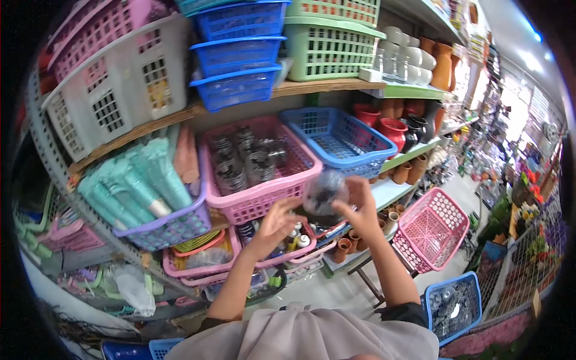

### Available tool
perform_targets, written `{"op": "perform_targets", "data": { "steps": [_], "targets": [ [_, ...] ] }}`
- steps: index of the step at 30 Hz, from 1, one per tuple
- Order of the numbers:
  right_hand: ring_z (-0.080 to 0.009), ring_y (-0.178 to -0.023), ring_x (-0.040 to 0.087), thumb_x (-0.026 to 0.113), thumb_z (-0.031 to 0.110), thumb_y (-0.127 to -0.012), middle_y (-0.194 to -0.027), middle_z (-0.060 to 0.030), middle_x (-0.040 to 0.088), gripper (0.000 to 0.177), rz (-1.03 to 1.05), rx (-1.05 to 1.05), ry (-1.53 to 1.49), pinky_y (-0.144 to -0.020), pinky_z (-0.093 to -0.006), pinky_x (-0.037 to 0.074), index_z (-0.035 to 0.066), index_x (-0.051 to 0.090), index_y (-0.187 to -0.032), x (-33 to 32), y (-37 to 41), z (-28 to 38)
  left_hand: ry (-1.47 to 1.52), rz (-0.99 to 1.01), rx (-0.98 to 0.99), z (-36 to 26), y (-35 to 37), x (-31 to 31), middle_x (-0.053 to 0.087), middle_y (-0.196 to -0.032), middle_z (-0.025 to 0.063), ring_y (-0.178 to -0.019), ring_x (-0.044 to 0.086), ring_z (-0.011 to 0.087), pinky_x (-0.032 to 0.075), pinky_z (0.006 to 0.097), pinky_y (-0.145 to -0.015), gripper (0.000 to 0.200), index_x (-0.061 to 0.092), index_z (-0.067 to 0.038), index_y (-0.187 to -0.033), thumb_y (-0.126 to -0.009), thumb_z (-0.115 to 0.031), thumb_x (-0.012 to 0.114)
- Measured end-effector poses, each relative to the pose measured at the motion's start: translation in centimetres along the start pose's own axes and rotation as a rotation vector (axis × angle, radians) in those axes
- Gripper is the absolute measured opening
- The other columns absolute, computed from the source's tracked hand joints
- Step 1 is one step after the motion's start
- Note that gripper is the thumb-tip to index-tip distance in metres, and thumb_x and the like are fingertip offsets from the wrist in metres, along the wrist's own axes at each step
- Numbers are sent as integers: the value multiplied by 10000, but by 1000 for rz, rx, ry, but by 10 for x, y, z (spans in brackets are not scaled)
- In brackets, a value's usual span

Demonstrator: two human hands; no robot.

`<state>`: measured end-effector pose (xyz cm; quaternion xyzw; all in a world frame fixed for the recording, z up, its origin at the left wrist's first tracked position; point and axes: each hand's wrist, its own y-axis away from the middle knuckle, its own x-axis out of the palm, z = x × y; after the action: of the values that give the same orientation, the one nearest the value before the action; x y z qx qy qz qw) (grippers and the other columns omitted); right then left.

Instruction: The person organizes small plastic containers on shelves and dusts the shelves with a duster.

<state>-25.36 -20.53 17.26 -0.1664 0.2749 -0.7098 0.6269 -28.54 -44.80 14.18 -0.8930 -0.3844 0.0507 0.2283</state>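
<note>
A clear, rounded vessel (326,193), blurred and looking like glass or plastic, is up in front of the shelf. Gripping its right side is my right hand (360,207), thumb at the lower edge and fingers behind. My left hand (276,227) is just left of the vessel, its fingers loosely bent and apart with nothing between them. Behind both hands, a pink basket (264,195) on the shelf holds several clear glass jars (230,174), some stacked. To its right sits a blue basket (366,157) with little in it.
Left of the pink basket, a purple basket (162,231) holds turquoise wrapped bundles (135,180). Blue bins (237,57) and a green basket (330,51) stack above. At lower right stand another pink basket (433,231) and a blue basket of clear items (453,309). Small clay pots (342,249) line a low shelf.
</note>
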Motion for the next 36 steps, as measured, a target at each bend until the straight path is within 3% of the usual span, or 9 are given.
{"op": "perform_targets", "data": {
  "steps": [4, 7, 10, 16, 20, 24, 28, 30, 36],
  "targets": [
    [-182, -850, 608, 781, 190, -766, -962, -110, 594, 499, -155, -118, 77, -706, -300, 505, 17, 459, -1105, 30, -67, -2, -283, -316, 101, -52, 4, -21, 472, -1360, 132, -1167, 531, 249, 388, 399, -1011, 534, 420, -54, -1322, -864, -195, 655],
    [-273, -816, 643, 788, 243, -745, -901, -168, 623, 524, -73, -99, 406, -678, -351, 515, -2, 463, -1074, 47, -115, -2, -1408, -482, 349, -77, -2, -37, 586, -1219, 94, -1200, 500, 304, 281, 492, -1096, 328, 619, -84, -1086, -792, -217, 681],
    [-377, -847, 637, 785, 283, -721, -902, -226, 633, 550, -5, -192, 741, -695, -422, 512, -14, 473, -1063, 66, -150, -28, -1623, -461, 331, -62, -9, -67, 604, -1203, 88, -1198, 505, 289, 257, 514, -1104, 350, 634, -81, -1080, -828, -323, 651],
    [-392, -905, 634, 772, 271, -668, -990, -214, 646, 655, 260, -52, 1117, -776, -475, 528, 13, 494, -1202, 95, -181, -50, -1555, -424, 62, -48, -10, -74, 686, -1007, 135, -999, 630, 272, 393, 445, -1013, 470, 682, -56, -1024, -821, -476, 619],
    [-355, -888, 666, 734, 366, -683, -942, -213, 679, 455, 334, -72, 1256, -764, -435, 540, 15, 678, -966, 112, -202, -80, -1590, -473, 199, -44, -11, -76, 701, -915, 137, -864, 668, 265, 439, 421, -969, 508, 684, -47, -986, -792, -514, 639],
    [-282, -845, 692, 618, 276, -784, -915, -180, 695, 268, 422, -162, 1455, -712, -393, 551, 68, 716, -921, 130, -214, -133, -1562, -483, 184, -45, -11, -76, 697, -960, 138, -901, 664, 259, 430, 430, -982, 509, 680, -47, -1002, -779, -504, 651],
    [-267, -855, 685, 561, 252, -818, -924, -171, 693, 260, 533, -103, 1593, -678, -374, 546, 106, 709, -974, 137, -214, -160, -1531, -479, 129, -45, -11, -75, 687, -1021, 138, -965, 648, 268, 405, 424, -1008, 492, 676, -58, -1036, -785, -481, 661],
    [-267, -883, 672, 581, 287, -801, -937, -169, 687, 305, 381, -316, 1714, -662, -364, 538, 128, 687, -1039, 136, -209, -171, -1536, -476, 144, -43, -11, -75, 688, -1023, 130, -967, 647, 265, 403, 430, -1010, 489, 673, -59, -1038, -785, -477, 664],
    [-265, -923, 664, 604, 335, -781, -973, -183, 684, 352, 458, -391, 1725, -680, -358, 536, 98, 687, -1028, 134, -205, -150, -1539, -471, 125, -46, -11, -73, 685, -1034, 126, -977, 644, 265, 403, 435, -1011, 466, 673, -64, -1038, -782, -454, 677]
  ]
}}
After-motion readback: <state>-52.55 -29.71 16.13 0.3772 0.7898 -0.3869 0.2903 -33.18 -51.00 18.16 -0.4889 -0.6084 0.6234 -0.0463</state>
